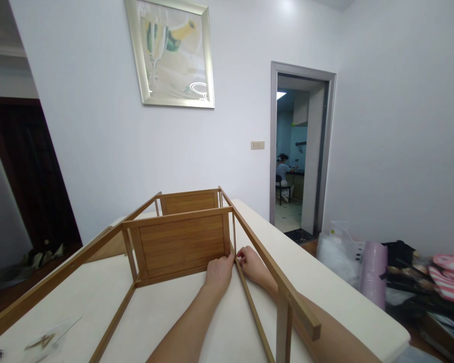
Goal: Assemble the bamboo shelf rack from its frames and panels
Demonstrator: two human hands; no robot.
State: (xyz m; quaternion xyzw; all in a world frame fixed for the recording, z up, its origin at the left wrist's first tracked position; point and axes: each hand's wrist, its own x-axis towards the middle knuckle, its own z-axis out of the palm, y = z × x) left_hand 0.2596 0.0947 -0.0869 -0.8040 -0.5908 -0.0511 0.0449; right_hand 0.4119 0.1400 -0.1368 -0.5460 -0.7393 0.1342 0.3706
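Observation:
A wooden shelf rack (181,244) lies on its side on the white table (325,302), with two panels set between long rails. My left hand (218,275) is closed at the lower right corner of the nearer panel, its fingers against the joint with the lower right rail (251,305). Just across that rail, my right hand (251,264) reaches in beneath the upper right rail (267,254). Its fingers are curled in a pinch beside the same joint. Anything small between those fingertips is too hidden to name.
A clear bag of small fasteners (45,340) lies at the table's front left. Right of the table are a purple roll (374,272), plastic wrap and piled clothes (446,275). Beyond the doorway (274,151), a person (283,174) sits at a counter.

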